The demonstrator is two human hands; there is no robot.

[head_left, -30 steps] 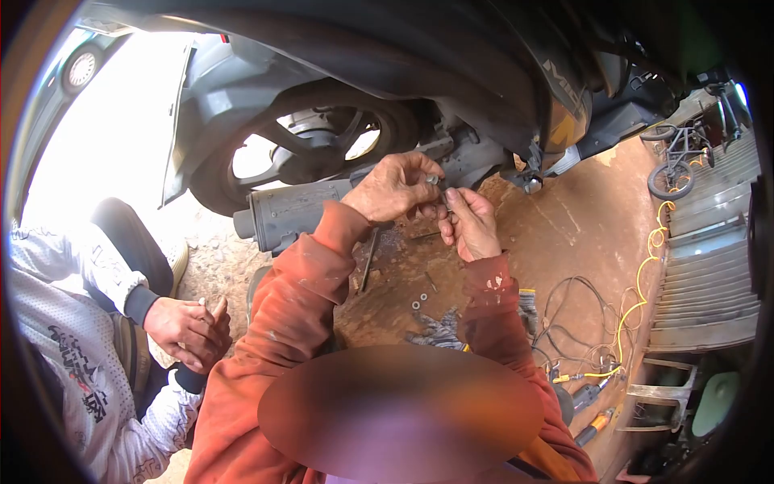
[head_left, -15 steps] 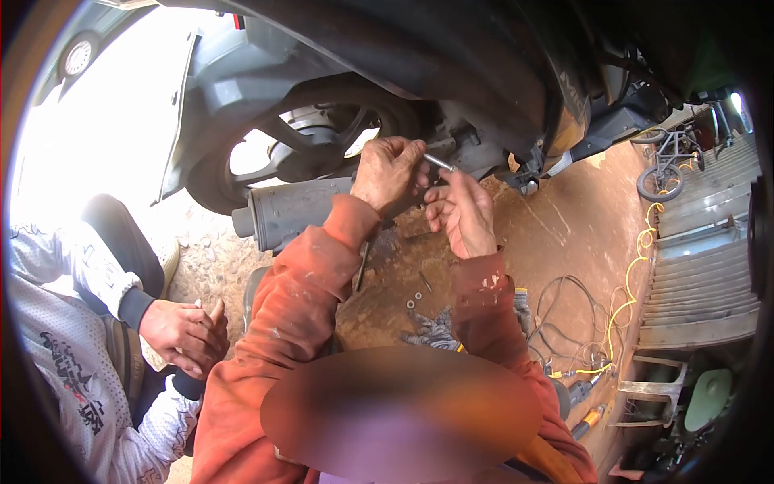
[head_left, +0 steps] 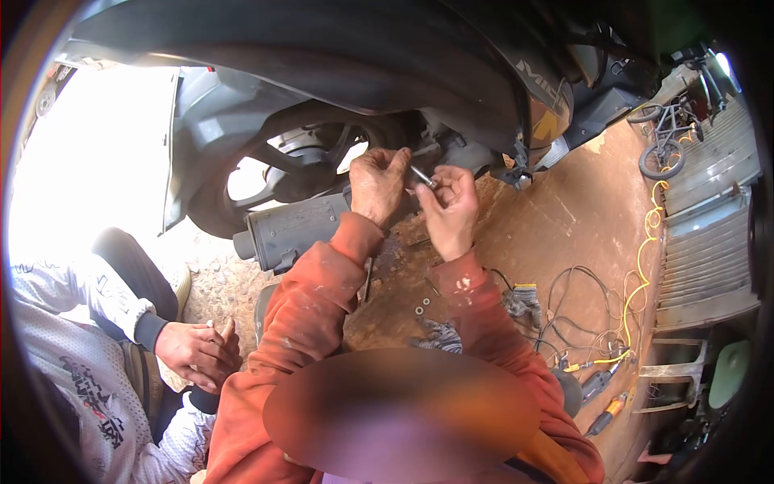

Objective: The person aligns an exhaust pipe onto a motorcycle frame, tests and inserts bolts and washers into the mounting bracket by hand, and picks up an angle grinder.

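A short, shiny metal rod (head_left: 422, 177), bolt-like in shape, spans the gap between my two hands. My left hand (head_left: 376, 185) pinches its upper left end between thumb and fingers. At the lower right end, my right hand (head_left: 451, 211) closes thumb and fingertips around it; the exact tip is hidden. Just behind my left hand lies the grey muffler (head_left: 298, 230) of a dark scooter, with its rear wheel (head_left: 302, 157) beyond. The scooter's dark body panel (head_left: 322, 56) hangs above both hands.
On the dirt ground lie two washers (head_left: 422, 306), grey work gloves (head_left: 522, 305), dark cables (head_left: 564, 302), a yellow hose (head_left: 642, 258) and an orange-handled tool (head_left: 607, 413). A seated co-worker's clasped hands (head_left: 199, 355) are at left. A small bicycle (head_left: 665, 149) stands at right.
Both hands have lowered slightly with the rod, which now tilts more steeply. My right hand has moved left and its fingers have closed on the rod's end. The head view has shifted.
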